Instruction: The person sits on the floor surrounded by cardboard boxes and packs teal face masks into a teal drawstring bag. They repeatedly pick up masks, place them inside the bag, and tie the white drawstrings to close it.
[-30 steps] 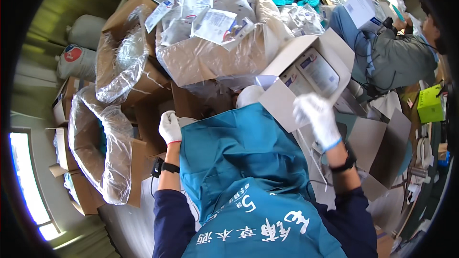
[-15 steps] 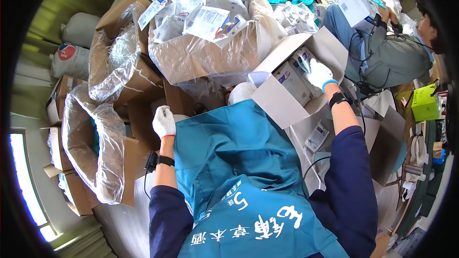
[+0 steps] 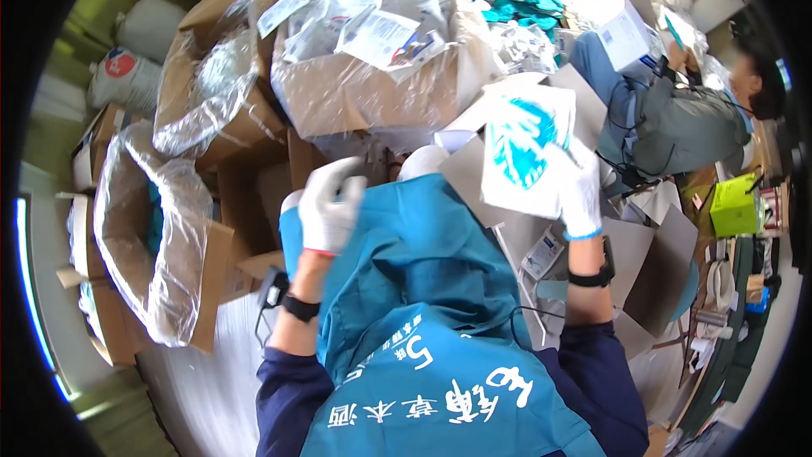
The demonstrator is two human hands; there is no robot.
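Observation:
In a white knitted glove with a blue cuff, my right hand (image 3: 582, 195) grips the side of a clear flat pouch (image 3: 518, 148) with something teal folded inside. The pouch is held up over an open white carton (image 3: 586, 95) and hides most of that carton's inside. My left hand (image 3: 332, 207), in a white glove with a red cuff, hovers above the teal apron (image 3: 406, 237) on my lap. Its fingers are apart and slightly blurred, and nothing shows in them. A small packet (image 3: 542, 256) lies beside my right forearm.
Ahead stands a plastic-lined carton (image 3: 364, 97) heaped with clear packets. More lined cartons (image 3: 190, 254) stand on the left. Teal pieces (image 3: 529, 0) lie at the back. A co-worker (image 3: 677, 110) sits at the right, holding a white box (image 3: 626, 38). A green bag (image 3: 734, 205) is at far right.
My right hand has come up out of the white carton toward me, bringing the pouch. The left hand has let go of the apron's edge, moved right and opened.

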